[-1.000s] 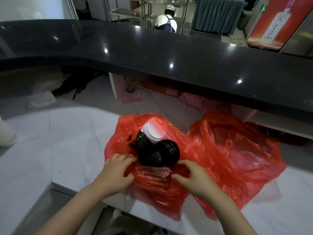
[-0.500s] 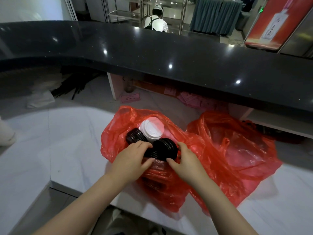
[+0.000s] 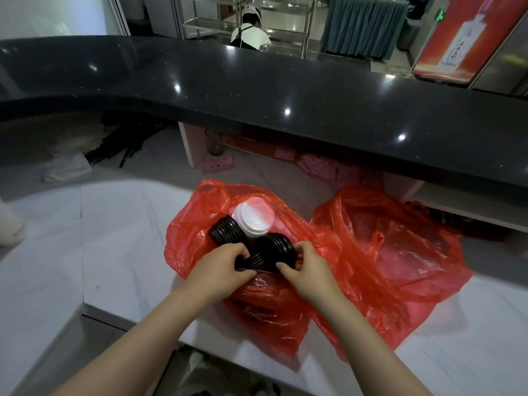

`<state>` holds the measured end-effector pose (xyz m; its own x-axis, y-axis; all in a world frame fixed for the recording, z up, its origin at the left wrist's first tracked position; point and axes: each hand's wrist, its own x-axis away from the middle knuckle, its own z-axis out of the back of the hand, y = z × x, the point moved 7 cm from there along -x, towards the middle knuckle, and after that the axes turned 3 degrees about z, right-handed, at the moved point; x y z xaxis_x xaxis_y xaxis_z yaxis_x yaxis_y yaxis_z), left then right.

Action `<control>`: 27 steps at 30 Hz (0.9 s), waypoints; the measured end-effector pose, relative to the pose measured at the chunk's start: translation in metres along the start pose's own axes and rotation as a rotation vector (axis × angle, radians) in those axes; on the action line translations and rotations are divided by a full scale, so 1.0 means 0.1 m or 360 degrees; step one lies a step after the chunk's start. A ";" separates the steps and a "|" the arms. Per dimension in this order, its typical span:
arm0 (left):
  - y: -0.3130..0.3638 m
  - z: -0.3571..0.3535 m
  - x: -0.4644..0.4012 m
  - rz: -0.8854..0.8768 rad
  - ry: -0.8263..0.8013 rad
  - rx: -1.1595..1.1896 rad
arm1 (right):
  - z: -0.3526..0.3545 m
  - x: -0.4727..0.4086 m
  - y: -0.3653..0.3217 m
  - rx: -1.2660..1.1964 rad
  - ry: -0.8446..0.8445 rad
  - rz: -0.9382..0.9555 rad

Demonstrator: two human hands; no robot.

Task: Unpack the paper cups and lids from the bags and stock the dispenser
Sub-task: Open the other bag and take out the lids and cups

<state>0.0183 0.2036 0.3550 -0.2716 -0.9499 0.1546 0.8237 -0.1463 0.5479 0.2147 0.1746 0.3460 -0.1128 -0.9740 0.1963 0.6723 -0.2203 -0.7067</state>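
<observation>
Left hand (image 3: 220,267): fingers curled round the left end of a stack of black lids (image 3: 258,260), gripping it inside the open mouth of the near red bag (image 3: 197,241).
Right hand (image 3: 307,268): thumb and fingers pinch the right end of the same stack, just beside a second stack of black lids (image 3: 275,247) standing on edge.
Hands, relation: close together, one at each end of the stack, not touching each other.
Third black stack (image 3: 227,230): far left inside the bag, tilted, touching the stack of white lids (image 3: 253,218).
White lids: far side of the bag mouth, top face tilted toward the camera.
Second red bag (image 3: 400,252): right of the first and touching it, crumpled; contents cannot be told.
Surface: both bags rest on a white counter (image 3: 114,238).
Far: black countertop (image 3: 257,90) spans the view; a person (image 3: 251,32) beyond it.
</observation>
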 end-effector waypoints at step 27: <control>0.14 -0.18 0.02 -0.0051 -0.0075 0.0968 | -0.20 0.15 -0.02 -0.0900 -0.0049 0.0161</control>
<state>0.0381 0.1948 0.3482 -0.3248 -0.9323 0.1590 0.3867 0.0225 0.9219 0.1967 0.1597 0.3367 -0.0411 -0.9916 0.1228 0.1820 -0.1283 -0.9749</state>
